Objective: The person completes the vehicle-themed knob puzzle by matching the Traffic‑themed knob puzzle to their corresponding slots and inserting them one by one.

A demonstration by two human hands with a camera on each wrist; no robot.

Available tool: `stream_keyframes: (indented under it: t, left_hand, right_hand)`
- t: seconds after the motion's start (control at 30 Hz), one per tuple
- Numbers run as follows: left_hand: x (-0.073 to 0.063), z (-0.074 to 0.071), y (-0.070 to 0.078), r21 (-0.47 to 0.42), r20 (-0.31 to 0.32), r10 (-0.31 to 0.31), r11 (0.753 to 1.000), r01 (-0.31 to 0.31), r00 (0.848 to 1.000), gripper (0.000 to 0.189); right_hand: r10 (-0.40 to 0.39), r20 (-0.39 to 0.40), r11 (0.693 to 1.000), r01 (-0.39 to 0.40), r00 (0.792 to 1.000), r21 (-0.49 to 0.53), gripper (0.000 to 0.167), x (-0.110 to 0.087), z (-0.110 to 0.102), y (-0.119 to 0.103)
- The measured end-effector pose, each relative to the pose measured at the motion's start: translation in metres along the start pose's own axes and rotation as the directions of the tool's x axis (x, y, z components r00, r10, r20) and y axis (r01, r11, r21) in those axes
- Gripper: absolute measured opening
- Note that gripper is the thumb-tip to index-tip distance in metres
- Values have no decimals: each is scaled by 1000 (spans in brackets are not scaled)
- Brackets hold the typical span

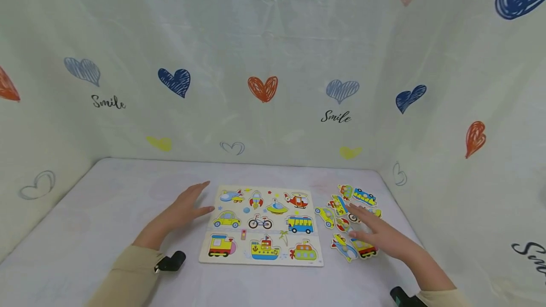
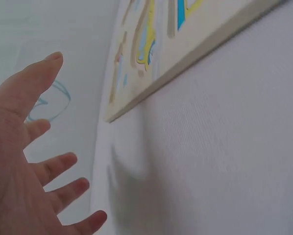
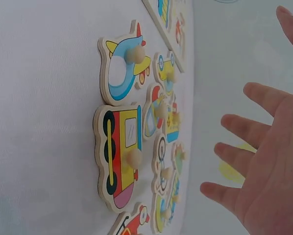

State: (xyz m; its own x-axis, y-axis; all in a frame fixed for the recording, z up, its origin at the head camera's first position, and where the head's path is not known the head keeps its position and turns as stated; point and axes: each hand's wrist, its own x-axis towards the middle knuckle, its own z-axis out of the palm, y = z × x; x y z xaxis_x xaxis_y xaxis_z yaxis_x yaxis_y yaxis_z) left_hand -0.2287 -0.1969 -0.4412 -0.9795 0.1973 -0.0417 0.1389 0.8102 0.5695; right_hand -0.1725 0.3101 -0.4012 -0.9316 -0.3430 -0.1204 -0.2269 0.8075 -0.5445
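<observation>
A wooden puzzle board (image 1: 243,250) with vehicle pictures lies flat on the white table. Left of it my left hand (image 1: 187,206) hovers with fingers spread, thumb near the board's left edge. In the left wrist view that hand (image 2: 19,161) holds nothing, and the board's corner (image 2: 132,100) shows beyond it. Over the loose pieces at the board's right, my right hand (image 1: 379,233) is stretched out and empty, covering part of them. Among these knobbed wooden pieces are an airplane (image 3: 118,73), a train (image 3: 118,152), a yellow car (image 1: 326,217) and a bus (image 1: 364,196).
A pale curtain (image 1: 264,37) printed with hearts and "Smile" surrounds the table at the back and sides. Black wrist cameras sit at both sleeves, the left one (image 1: 171,262) close above the table (image 1: 187,288).
</observation>
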Motion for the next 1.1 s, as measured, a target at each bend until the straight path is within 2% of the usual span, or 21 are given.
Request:
stream_keyframes:
  t: [0.13,0.23,0.37,0.53,0.8,0.97,1.1]
  left_hand:
    - [10,5,4,-84,25,-18,996,20,1000,83]
    - [17,9,5,-136,39,-67,988,71,997,77]
    - [24,12,4,-217,29,-136,966,139,990,66]
    - [29,19,0,-287,25,-180,941,179,983,57]
    - [32,27,-7,-311,3,-191,933,183,982,51]
    - [32,28,-9,-316,2,-190,931,181,982,50]
    - [33,30,-10,-307,3,-188,935,180,982,51]
  right_hand:
    - [43,18,999,-43,999,22,71,1,4,-2]
    - [51,20,998,-51,999,24,68,2,7,-4]
    - [25,19,999,-26,999,39,64,5,11,-4]
    - [-9,28,999,8,1000,36,57,9,20,-1]
    - [-64,96,996,58,993,66,40,18,26,3]
    - [-101,167,993,88,981,82,24,23,26,9]
    - [-113,209,991,96,971,89,19,27,26,14]
